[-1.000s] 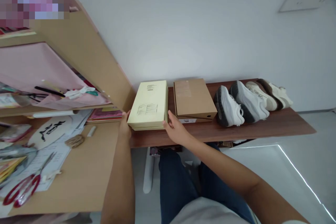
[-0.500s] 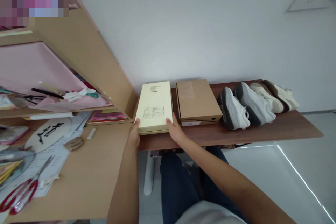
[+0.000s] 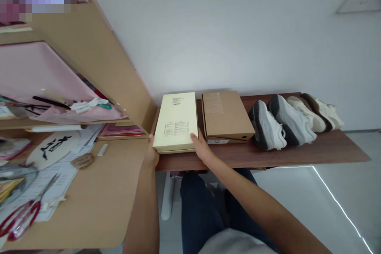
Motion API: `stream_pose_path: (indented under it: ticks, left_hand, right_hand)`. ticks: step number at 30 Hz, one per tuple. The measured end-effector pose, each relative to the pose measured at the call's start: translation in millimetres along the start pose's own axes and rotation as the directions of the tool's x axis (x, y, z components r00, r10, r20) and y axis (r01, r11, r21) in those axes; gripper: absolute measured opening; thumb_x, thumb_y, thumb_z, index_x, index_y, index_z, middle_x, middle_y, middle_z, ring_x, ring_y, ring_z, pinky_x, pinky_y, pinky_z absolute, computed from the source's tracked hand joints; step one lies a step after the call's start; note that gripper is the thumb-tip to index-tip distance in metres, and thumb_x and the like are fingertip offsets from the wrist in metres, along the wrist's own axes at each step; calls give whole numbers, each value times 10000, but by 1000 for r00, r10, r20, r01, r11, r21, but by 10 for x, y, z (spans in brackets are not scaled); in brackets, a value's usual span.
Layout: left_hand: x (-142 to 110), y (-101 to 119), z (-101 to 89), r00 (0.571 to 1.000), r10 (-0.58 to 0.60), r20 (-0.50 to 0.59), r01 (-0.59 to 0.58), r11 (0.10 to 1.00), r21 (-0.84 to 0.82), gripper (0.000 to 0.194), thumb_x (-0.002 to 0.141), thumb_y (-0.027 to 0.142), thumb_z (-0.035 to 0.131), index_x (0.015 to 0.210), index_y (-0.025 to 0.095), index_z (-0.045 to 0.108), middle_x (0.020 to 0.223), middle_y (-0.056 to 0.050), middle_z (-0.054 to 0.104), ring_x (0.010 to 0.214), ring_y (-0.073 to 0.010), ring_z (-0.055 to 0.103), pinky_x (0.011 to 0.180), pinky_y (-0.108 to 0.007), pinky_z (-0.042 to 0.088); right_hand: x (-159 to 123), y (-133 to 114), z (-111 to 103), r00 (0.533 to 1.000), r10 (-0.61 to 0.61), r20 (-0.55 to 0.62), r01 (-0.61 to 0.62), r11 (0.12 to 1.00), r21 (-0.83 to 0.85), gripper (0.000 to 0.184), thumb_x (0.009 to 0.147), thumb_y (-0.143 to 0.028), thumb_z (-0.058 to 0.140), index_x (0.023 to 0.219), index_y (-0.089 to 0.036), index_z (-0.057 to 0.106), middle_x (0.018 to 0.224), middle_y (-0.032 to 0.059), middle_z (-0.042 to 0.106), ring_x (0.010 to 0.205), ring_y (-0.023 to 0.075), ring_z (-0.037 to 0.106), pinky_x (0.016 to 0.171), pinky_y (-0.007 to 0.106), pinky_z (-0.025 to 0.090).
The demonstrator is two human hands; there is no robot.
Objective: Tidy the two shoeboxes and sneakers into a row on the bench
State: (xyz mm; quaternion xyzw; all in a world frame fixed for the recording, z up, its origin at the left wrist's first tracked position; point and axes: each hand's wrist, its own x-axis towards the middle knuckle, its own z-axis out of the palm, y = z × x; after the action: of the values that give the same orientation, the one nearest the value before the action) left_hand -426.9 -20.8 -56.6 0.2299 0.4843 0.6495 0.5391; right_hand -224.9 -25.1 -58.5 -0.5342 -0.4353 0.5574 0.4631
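Observation:
A pale yellow cardboard box [image 3: 178,113] with small printed labels lies flat on the dark wooden shelf [image 3: 297,154], at its left end. My left hand [image 3: 152,154] grips the box's near left corner, its fingers partly hidden along the side. On the near right corner, my right hand [image 3: 202,147] has its thumb over the top edge and its fingers down the side. Just right of it sits a brown cardboard box [image 3: 224,115], a narrow gap between the two.
White-and-grey sneakers [image 3: 291,121] and beige-and-brown shoes [image 3: 323,113] stand right of the boxes. At left, a tan desk [image 3: 107,198] carries red-handled scissors [image 3: 28,210], papers, a round fan [image 3: 53,149] and a twine bundle [image 3: 82,161]. A wall rises behind.
The view has shifted slightly. Both hands remain on the yellow box, which lies in nearly the same place; the left thumb sits a little lower on its side.

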Motion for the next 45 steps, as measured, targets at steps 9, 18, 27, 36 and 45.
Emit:
stream_pose_path:
  ticks: [9, 18, 27, 36, 45]
  left_hand:
    - [-88, 150, 0, 1000, -12, 8, 12, 999, 37, 548, 902, 577, 598, 1190, 130, 729, 1192, -128, 742, 1319, -300, 571, 1153, -423, 429]
    - [-96, 474, 47, 1000, 23, 9, -24, 987, 159, 633, 883, 666, 572, 1269, 177, 683, 1286, -115, 702, 1336, -299, 555, 1134, -418, 439]
    - [-145, 594, -8, 965, 164, -204, -112, 963, 247, 358, 823, 369, 763, 1138, 210, 703, 1171, -67, 738, 1219, -267, 637, 1090, -427, 480]
    - [-507, 519, 414, 923, 347, -165, -303, 922, 243, 496, 822, 372, 774, 1277, 222, 647, 1375, -104, 638, 1330, -273, 558, 1153, -425, 420]
    - [-642, 447, 528, 901, 419, -113, -359, 866, 347, 469, 837, 429, 749, 1257, 231, 683, 1341, -89, 664, 1345, -295, 541, 1151, -416, 414]
  right_hand:
    - [-94, -9, 4, 998, -36, 54, 37, 999, -16, 902, 887, -728, 476, 1605, -231, 249, 1643, 57, 326, 1550, 226, 206, 1275, 424, 118]
    - [-115, -56, -55, 983, -147, 112, 142, 988, 52, 961, 894, -762, 435, 1630, -244, 98, 1693, 41, 170, 1554, 213, 190, 1271, 435, 120]
    - [-50, -27, -20, 981, -170, 98, 167, 985, 41, 966, 830, -817, 470, 1574, -214, 344, 1641, 84, 325, 1526, 231, 280, 1265, 431, 167]
    - [-22, -248, 55, 988, -78, 135, 95, 988, -120, 964, 822, -833, 478, 1559, -220, 381, 1664, 57, 258, 1562, 250, 148, 1279, 454, 64]
    - [-186, -541, 147, 968, -118, 222, 115, 993, 26, 982, 847, -783, 523, 1609, -233, 234, 1659, 34, 272, 1547, 260, 215, 1275, 475, 130]
